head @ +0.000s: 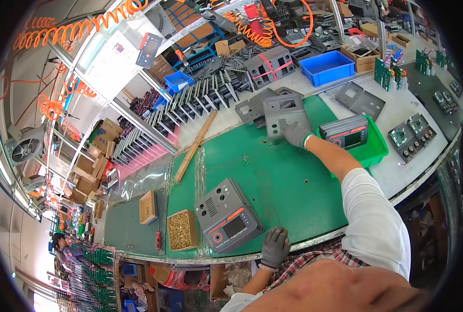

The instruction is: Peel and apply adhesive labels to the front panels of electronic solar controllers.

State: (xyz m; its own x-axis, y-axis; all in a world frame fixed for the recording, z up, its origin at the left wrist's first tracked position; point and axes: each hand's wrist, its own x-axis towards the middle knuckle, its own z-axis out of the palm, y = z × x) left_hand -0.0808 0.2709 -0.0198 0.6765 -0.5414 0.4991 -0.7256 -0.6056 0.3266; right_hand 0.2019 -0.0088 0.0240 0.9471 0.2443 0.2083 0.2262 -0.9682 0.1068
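Observation:
My right hand, in a grey work glove, reaches over the green mat and touches the lower edge of a grey sheet-metal housing panel with cut-outs. My left hand, also gloved, rests with curled fingers at the table's front edge, holding nothing that shows. Left of it lies a stack of grey device housings with red and black printed faces. More housings with such faces stand in a green plastic bin under my right forearm. Other bare grey panels lie behind the touched one.
A cardboard box of brass-coloured fasteners, a red screwdriver, a small open box and a wooden strip lie leftward. A blue bin stands at the back. Circuit boards sit right. Orange coiled hoses hang overhead.

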